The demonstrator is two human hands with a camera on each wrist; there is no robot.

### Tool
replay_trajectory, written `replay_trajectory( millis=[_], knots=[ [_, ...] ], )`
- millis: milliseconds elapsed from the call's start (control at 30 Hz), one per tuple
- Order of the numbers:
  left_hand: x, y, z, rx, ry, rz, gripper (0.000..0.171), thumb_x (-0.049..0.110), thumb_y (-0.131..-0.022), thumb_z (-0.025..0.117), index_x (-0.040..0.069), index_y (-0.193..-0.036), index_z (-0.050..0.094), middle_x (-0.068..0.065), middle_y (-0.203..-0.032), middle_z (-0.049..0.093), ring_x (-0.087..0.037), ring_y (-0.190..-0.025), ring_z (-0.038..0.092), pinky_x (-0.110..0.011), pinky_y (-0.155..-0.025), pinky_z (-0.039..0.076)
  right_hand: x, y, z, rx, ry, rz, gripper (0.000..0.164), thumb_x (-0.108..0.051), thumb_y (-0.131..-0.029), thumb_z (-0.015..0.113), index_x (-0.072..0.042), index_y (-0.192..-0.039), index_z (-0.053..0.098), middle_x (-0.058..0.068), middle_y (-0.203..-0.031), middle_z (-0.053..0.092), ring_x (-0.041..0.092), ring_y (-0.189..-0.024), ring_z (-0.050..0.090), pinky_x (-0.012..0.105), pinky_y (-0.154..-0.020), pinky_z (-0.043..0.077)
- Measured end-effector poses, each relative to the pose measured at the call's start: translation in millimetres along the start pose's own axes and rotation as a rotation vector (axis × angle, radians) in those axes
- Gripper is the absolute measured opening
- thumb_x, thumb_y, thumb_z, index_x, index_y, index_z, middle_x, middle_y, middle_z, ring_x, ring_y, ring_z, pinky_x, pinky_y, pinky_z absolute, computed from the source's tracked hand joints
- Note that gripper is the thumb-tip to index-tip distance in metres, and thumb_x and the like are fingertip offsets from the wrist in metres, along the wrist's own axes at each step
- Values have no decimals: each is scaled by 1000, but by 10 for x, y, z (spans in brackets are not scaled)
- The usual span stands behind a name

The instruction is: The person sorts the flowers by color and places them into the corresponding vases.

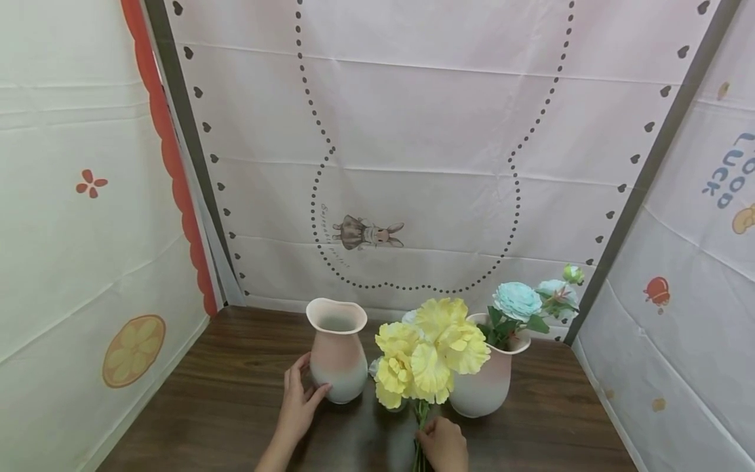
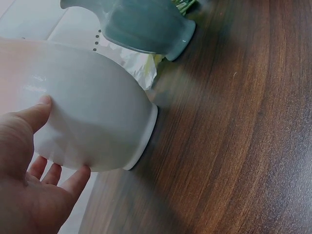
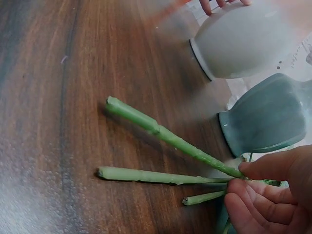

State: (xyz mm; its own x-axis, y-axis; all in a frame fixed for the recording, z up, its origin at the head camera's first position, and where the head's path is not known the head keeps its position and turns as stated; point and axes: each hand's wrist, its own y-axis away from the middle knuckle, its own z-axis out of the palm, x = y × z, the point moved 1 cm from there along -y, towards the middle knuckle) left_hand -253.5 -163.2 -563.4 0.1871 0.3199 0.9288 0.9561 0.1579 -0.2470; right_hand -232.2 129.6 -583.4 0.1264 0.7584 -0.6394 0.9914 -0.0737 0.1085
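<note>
Side cloth [image 1: 696,249] with “LUCK” lettering [image 1: 728,165], left grip [image 1: 297,396] around pinkish vase [image 1: 338,367], right grip [image 1: 444,444] around green flower stems [image 3: 176,141]

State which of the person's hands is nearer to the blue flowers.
Right. In the head view, the right hand is below and left of the blue flowers, holding stems; the left hand is farther left, holding the left vase.

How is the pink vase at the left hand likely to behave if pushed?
The pink vase may tip if pushed high, since its foot is narrower than its belly. That belly catches a soft shine, so it could be slippery under the left hand. The flared, wavy rim looks thin and might chip if knocked.
</note>
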Motion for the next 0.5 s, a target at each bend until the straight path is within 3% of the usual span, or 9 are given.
replay_trajectory(
  millis=[200,367,500],
  knots=[
    [12,2,-1,1,-4,-4,79,11,-91,71,0,-151,21,-25,-150,21,-48,-142,30,-59,-108,46,17,-14,-54,-31,-93,-2,16,-17,-87,73,-11,-76,64,-3,-58,63,11,-52,59,35,-56,52],
    [13,5,3,4,-15,10,78,14,-92,71,0,-151,22,-26,-149,22,-48,-141,31,-60,-107,46,55,-45,-108,-101,-285,30,13,-13,-89,70,-1,-90,65,2,-69,67,12,-56,66,35,-57,60],
    [9,7,1,1,-24,12,78,14,-92,71,0,-151,22,-26,-149,22,-49,-141,31,-59,-107,46,88,-50,-130,-142,-405,29,22,-10,-91,68,8,-105,65,4,-75,69,13,-61,67,34,-58,63]
  ],
)
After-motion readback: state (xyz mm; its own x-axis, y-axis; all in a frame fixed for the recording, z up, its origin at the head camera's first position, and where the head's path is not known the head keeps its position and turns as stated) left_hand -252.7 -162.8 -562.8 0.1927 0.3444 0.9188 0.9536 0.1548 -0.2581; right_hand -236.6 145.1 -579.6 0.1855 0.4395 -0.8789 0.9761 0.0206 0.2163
